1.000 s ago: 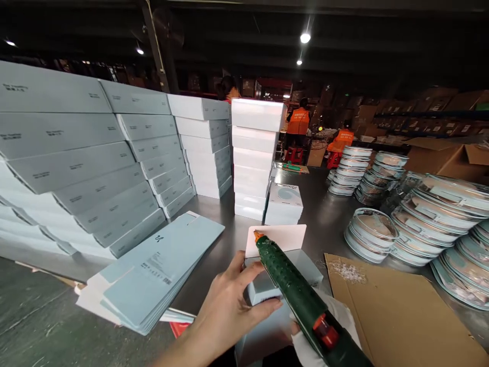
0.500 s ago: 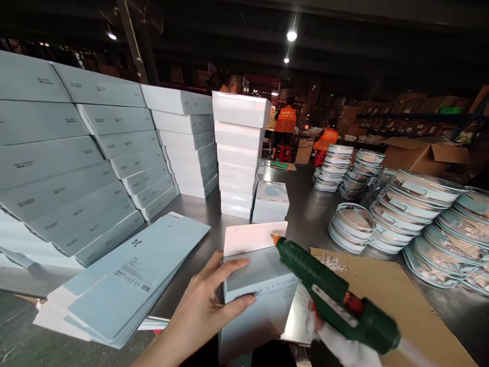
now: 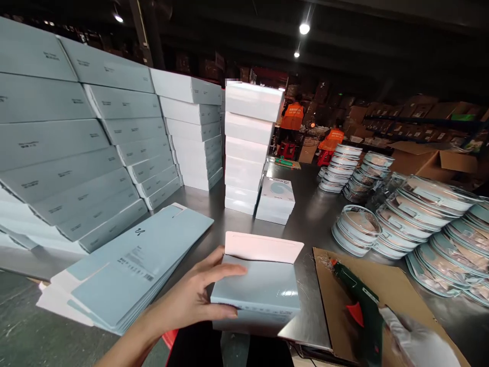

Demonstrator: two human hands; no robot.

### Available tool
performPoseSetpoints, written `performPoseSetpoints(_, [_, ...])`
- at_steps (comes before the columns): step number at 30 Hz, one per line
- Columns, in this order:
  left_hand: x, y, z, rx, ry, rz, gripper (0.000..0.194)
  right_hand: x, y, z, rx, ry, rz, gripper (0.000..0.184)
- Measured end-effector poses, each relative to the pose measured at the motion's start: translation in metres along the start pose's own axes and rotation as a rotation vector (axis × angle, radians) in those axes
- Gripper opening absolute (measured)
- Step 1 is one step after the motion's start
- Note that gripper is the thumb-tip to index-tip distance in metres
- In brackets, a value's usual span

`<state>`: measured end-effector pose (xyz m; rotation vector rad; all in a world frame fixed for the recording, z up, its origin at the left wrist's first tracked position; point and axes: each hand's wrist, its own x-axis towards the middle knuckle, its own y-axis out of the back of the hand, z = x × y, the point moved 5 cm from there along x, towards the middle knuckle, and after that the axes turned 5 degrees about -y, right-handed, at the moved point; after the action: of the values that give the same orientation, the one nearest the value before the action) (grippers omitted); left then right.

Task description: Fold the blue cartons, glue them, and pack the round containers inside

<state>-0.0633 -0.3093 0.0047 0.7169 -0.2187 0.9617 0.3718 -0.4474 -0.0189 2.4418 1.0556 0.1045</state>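
Note:
My left hand (image 3: 198, 288) grips the left side of a light blue box (image 3: 255, 285), fingers on top and thumb on the front face. The box's pale flap (image 3: 263, 247) stands up along its far edge. On a sheet of brown cardboard (image 3: 405, 285) lies a dark green glue gun (image 3: 359, 290) with a red trigger and an orange-red tip. My right hand (image 3: 420, 341), in a white glove and blurred, is at the right of the glue gun's handle. Its fingers reach out to the gun without wrapping round it.
Stacked flat box blanks (image 3: 133, 265) lie left of the box. Tall stacks of light blue boxes (image 3: 114, 122) rise behind them. A small white box (image 3: 275, 199) stands beside one stack. Round clear-lidded containers (image 3: 408, 219) are piled on the right. Two people in orange vests (image 3: 293, 116) are farther back.
The glue gun has gone from the box's flap down to the cardboard on the right, and my right hand has loosened from it. The box has tilted and turned slightly in my left hand.

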Motion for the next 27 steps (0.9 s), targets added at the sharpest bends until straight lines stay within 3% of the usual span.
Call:
performPoseSetpoints(1, [0.0, 0.001, 0.001, -0.013, -0.008, 0.001, 0.049, -0.007, -0.008, -0.015, -0.027, 0.075, 0.043, 0.025])
performPoseSetpoints(3, [-0.001, 0.001, 0.003, -0.041, -0.018, 0.001, 0.048, -0.025, -0.043, -0.052, 0.069, 0.312, -0.047, 0.072])
performPoseSetpoints(5, [-0.003, -0.001, 0.002, -0.046, -0.018, -0.002, 0.046, -0.045, -0.092, -0.083, 0.157, 0.535, -0.384, 0.105])
performPoseSetpoints(6, [-0.004, -0.003, 0.001, -0.034, -0.02, 0.0, 0.044, -0.054, -0.111, -0.092, 0.159, 0.616, -0.513, 0.108])
performPoseSetpoints(8, [-0.006, -0.009, -0.002, -0.021, -0.053, 0.063, 0.041, -0.066, -0.133, -0.1, 0.115, 0.742, -0.614, 0.101])
performPoseSetpoints(11, [-0.011, -0.014, -0.005, -0.129, -0.224, 0.305, 0.051, -0.074, -0.135, -0.102, 0.034, 0.925, -0.558, 0.083])
performPoseSetpoints(13, [-0.014, -0.017, -0.006, -0.2, -0.339, 0.397, 0.061, -0.082, -0.133, -0.106, 0.004, 1.051, -0.561, 0.075])
performPoseSetpoints(15, [-0.014, -0.018, -0.005, -0.151, -0.38, 0.341, 0.054, -0.091, -0.136, -0.113, -0.028, 1.151, -0.608, 0.069])
performPoseSetpoints(18, [-0.013, -0.016, 0.001, 0.037, -0.381, 0.15, 0.028, -0.1, -0.144, -0.125, -0.07, 1.267, -0.643, 0.065])
performPoseSetpoints(20, [-0.012, -0.013, 0.006, 0.138, -0.362, 0.067, 0.023, -0.101, -0.148, -0.13, -0.075, 1.318, -0.631, 0.065])
performPoseSetpoints(25, [-0.009, -0.008, 0.009, 0.102, -0.311, 0.057, 0.024, -0.099, -0.152, -0.12, -0.105, 1.356, -0.602, 0.064])
performPoseSetpoints(27, [-0.012, -0.007, 0.001, -0.01, -0.285, 0.114, 0.026, -0.092, -0.15, -0.104, -0.058, 1.234, -0.52, 0.066])
